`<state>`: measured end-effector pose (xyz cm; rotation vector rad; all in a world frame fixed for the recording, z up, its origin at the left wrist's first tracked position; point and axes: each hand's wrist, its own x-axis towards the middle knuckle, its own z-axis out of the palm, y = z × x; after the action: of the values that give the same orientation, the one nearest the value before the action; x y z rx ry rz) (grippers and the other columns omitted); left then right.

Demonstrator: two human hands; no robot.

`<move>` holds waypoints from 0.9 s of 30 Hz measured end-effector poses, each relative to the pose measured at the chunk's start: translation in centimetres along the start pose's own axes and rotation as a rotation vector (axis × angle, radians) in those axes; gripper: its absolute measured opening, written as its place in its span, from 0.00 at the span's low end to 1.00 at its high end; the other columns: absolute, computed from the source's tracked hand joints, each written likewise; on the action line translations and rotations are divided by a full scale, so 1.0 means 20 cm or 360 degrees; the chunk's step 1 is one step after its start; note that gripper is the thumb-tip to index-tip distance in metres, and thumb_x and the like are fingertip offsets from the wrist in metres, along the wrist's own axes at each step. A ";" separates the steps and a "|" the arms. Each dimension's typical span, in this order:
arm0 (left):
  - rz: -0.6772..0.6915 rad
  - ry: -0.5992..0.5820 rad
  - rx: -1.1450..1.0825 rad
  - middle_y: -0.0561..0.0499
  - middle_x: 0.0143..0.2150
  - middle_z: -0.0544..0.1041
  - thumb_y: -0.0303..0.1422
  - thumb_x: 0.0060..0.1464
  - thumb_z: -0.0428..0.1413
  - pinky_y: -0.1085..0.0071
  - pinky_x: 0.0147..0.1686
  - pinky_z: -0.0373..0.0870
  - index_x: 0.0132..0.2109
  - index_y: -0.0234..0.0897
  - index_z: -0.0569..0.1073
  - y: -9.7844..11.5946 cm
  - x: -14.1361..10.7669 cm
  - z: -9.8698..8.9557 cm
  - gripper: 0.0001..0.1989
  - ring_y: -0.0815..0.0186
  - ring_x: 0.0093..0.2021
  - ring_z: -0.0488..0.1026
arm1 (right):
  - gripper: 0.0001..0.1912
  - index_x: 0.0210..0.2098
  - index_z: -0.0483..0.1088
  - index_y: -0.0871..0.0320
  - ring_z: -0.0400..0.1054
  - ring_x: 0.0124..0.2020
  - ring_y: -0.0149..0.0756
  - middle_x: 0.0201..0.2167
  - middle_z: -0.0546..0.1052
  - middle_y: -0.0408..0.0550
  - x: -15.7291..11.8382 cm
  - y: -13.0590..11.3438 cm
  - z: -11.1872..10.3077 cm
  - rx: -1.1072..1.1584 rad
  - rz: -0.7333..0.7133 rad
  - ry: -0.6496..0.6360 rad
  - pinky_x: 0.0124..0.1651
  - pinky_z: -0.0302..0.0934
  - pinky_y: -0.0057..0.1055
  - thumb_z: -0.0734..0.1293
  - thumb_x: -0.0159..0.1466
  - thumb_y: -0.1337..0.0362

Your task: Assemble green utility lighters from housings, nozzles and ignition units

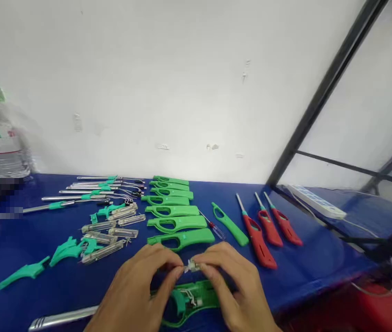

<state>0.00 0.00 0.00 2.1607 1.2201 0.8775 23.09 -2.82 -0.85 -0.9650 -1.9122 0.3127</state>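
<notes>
My left hand point(144, 281) is closed in a pinch at a tiny pale piece whose kind I cannot make out. Facing it, my right hand point(232, 283) grips a transparent lighter fuel tank point(193, 265), whose valve end shows between thumb and fingers. Below both hands lies an open green lighter shell half point(204, 291), with a teal trigger point(179, 302) and white wires inside. A metal lighter tube point(64, 318) reaches left from under my left hand, which hides part of the shell.
Several green shell halves point(178, 224) lie stacked in a column, with a screwdriver point(216, 229) beside them. Transparent tanks point(104, 251), teal triggers point(66, 250) and metal tubes point(88, 198) lie left. Three red lighters point(260, 242) and a power strip point(317, 201) are right.
</notes>
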 end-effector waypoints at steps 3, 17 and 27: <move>0.0021 0.0020 -0.0012 0.56 0.40 0.82 0.37 0.71 0.53 0.69 0.43 0.75 0.40 0.49 0.80 0.01 0.02 0.01 0.12 0.62 0.42 0.81 | 0.16 0.53 0.78 0.49 0.78 0.47 0.33 0.44 0.82 0.43 0.01 0.00 0.00 0.0013 0.0008 -0.0012 0.51 0.70 0.26 0.65 0.76 0.75; 0.0189 0.0135 0.0023 0.58 0.37 0.82 0.36 0.72 0.55 0.72 0.38 0.75 0.40 0.50 0.81 0.00 0.01 0.04 0.12 0.65 0.39 0.81 | 0.15 0.52 0.80 0.50 0.79 0.44 0.34 0.43 0.84 0.43 0.02 0.00 0.00 0.0073 0.0000 0.0015 0.48 0.71 0.27 0.66 0.76 0.75; 0.0297 0.0265 0.0163 0.61 0.40 0.85 0.36 0.71 0.58 0.76 0.39 0.78 0.45 0.53 0.81 -0.03 0.02 0.00 0.07 0.67 0.40 0.84 | 0.14 0.52 0.81 0.49 0.80 0.45 0.34 0.43 0.84 0.42 0.01 -0.02 0.00 0.0068 0.0085 0.0078 0.50 0.71 0.26 0.67 0.76 0.72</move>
<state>-0.13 0.57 -0.27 2.3522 1.1777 1.1145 22.82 -2.81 -0.54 -0.9881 -1.8310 0.3564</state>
